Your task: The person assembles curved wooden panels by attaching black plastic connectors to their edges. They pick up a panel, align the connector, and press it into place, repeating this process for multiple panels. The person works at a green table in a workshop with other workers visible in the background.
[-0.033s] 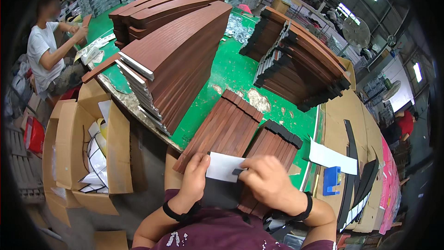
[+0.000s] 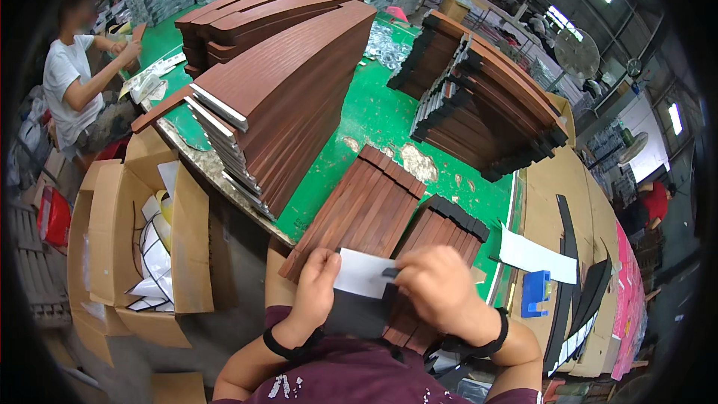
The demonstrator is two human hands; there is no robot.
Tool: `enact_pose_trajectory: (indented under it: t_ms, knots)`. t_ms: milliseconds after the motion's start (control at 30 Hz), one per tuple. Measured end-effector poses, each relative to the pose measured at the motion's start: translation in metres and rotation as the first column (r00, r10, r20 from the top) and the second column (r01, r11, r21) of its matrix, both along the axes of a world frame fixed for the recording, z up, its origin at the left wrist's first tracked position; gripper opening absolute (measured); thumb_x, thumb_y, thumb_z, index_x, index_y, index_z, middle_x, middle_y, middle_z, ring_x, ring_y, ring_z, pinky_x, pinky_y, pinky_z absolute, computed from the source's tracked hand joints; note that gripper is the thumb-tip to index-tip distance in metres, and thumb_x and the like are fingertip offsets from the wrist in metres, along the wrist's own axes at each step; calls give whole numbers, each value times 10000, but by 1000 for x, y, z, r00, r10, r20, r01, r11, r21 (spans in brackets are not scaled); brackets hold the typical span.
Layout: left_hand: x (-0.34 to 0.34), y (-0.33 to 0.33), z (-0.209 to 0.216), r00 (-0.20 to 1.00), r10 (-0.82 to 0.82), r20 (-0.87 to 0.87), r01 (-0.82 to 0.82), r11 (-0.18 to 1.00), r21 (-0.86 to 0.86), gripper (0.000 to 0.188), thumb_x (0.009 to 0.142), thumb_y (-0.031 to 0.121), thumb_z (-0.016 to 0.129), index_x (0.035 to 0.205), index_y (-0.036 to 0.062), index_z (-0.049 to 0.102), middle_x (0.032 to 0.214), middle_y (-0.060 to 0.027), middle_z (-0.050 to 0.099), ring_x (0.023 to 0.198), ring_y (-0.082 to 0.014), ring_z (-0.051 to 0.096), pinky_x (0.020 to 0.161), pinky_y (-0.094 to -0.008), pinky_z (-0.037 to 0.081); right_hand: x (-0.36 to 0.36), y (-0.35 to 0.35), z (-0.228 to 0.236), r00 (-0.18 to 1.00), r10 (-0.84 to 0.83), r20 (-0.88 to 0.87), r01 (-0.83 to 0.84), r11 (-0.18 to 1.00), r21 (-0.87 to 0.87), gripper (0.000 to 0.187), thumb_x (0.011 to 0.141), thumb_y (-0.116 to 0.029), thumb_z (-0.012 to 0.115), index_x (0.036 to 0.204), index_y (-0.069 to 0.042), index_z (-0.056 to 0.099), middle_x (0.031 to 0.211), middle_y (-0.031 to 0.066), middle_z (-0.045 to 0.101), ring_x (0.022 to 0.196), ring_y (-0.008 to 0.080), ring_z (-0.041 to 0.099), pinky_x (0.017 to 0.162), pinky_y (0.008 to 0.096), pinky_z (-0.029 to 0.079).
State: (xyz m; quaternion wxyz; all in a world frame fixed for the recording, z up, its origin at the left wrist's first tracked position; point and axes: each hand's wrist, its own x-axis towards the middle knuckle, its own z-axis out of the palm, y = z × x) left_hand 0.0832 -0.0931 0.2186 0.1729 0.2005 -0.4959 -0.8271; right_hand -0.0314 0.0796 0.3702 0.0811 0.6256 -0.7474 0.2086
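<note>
My left hand (image 2: 315,292) grips the left edge of a sheet (image 2: 361,272) with a white face and a black lower part, thumb on top. My right hand (image 2: 440,288) pinches a small black strip (image 2: 390,272) at the sheet's right edge. I cannot tell whether the strip is still joined to the sheet. Just beyond my hands, a row of reddish-brown slats (image 2: 366,206) lies side by side on the green table (image 2: 329,157). Beside it lies a second row of brown slats (image 2: 441,233) with black ends, partly hidden by my right hand.
A tall stack of curved brown boards (image 2: 292,75) stands at left, another stack with black ends (image 2: 486,105) at far right. An open carton (image 2: 196,243) sits lower left. A blue tape dispenser (image 2: 535,293) and black strips (image 2: 591,295) lie right. A person (image 2: 75,90) works far left.
My right hand has shifted slightly up and to the right with the black strip. My left hand and the sheet have barely moved.
</note>
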Motion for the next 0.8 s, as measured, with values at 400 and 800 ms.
enact_pose_trajectory:
  t_ms: [400,800]
  knots:
    - [-5,9,17,978,-205,-30,91,557,-826,221,965,157,700,1029,5,554,908,-119,734,762,-311,716,657,-416,568,-153,0,-102,867,-460,192,491,855,-169,401,853,-121,795,1205,-4,643,1200,185,693,1122,346,663,995,408,519]
    - [-7,5,16,968,-239,-69,76,549,-832,226,937,126,720,1030,5,553,928,-124,739,756,-310,718,658,-399,574,-148,-5,-105,768,-524,369,562,827,5,423,859,-135,803,1253,-34,690,1236,190,711,1162,352,671,1000,415,515]
